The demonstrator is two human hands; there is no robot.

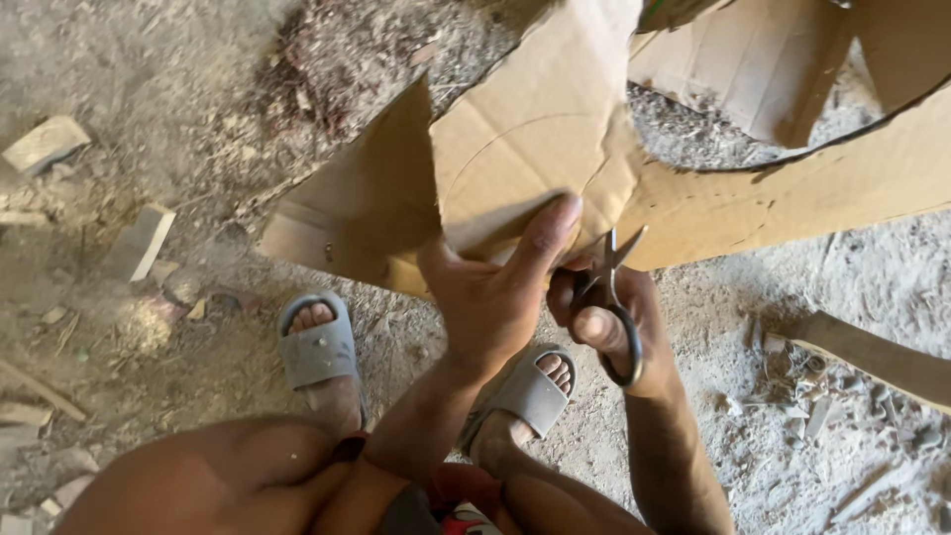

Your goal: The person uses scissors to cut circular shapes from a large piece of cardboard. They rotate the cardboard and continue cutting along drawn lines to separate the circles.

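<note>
A large brown cardboard sheet (535,139) with a pencilled curve on it hangs in front of me, part cut along a curved edge. My left hand (495,287) grips its lower edge, thumb pressed on the front face. My right hand (619,327) holds black-handled scissors (614,297), fingers through the loops. The blades point up at the cardboard's lower edge, slightly apart. My knees and two feet in grey slide sandals (317,347) show below.
Dusty ground covered in wood chips and shavings (822,406). Scrap wood blocks (139,243) lie at the left. A wooden plank or handle (872,357) lies at the right. More cardboard (763,59) hangs behind at the top right.
</note>
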